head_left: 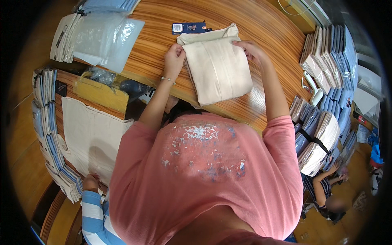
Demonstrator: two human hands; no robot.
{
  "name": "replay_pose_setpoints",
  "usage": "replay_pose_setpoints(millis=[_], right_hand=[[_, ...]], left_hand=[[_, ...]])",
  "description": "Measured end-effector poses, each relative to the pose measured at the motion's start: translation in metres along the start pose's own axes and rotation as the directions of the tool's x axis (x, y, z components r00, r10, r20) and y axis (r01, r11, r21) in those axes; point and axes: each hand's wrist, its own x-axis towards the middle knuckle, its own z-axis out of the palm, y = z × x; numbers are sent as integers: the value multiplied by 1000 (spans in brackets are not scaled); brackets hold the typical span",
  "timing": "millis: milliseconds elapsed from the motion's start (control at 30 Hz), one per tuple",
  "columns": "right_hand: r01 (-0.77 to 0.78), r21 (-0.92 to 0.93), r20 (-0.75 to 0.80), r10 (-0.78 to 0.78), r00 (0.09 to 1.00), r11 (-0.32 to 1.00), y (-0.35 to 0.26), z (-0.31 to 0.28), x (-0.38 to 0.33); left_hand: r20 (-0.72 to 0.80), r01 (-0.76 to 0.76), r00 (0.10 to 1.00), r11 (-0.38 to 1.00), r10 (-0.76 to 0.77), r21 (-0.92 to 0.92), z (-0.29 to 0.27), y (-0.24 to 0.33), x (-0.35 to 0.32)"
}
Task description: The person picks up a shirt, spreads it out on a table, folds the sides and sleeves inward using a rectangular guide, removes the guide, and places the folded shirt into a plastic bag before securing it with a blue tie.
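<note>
While both forearms reach forward across a glossy, wood-grained tabletop (269, 32), a thick, rectangular folded garment of cream cloth (220, 73) lies between the hands of a person in a faded pink T-shirt (204, 163). Its slightly longer axis runs away from the wearer's body, tilted so that the near end sits farther right than the far end.

The left hand (174, 60) is at the garment's far left corner, thumb and curled fingers pinching the edge of the cloth. Opposite, the right hand (254, 52) comes in from the right with its fingers extended, fingertips resting on the top layer near the far right corner; whether the thumb grips from beneath cannot be told.

Both hands touch the cloth, so neither is nearer. Most of the folded body lies on the wearer's side of the line between them, and a loose cream strip (212, 36) shows just beyond that line. Any shift of the cloth appears to hinge on this far edge, held at its two ends.

Just past the far left corner, a navy rectangular card tag (194, 27) lies flat; whether it is attached is unclear. Clear plastic bags (110, 41) lie well to the left.
</note>
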Motion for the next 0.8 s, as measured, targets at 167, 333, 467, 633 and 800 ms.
replay_pose_setpoints(millis=[167, 333, 467, 633, 800], right_hand=[[538, -239, -65, -566, 822, 808, 5, 1, 31], [258, 144, -83, -248, 965, 955, 10, -3, 49], [267, 242, -79, -256, 964, 933, 8, -2, 57], [238, 337, -61, -231, 971, 911, 8, -6, 60], [235, 473, -106, -210, 972, 849, 7, -4, 59]], left_hand=[[73, -149, 988, 934, 132, 324, -2, 10, 11], [42, 0, 999, 946, -14, 325, -3, 23, 30], [31, 75, 996, 966, -85, 248, -6, 8, 41], [146, 305, 936, 945, -321, 116, -11, 8, 47], [98, 347, 929, 932, -357, 104, -7, 21, 49]])
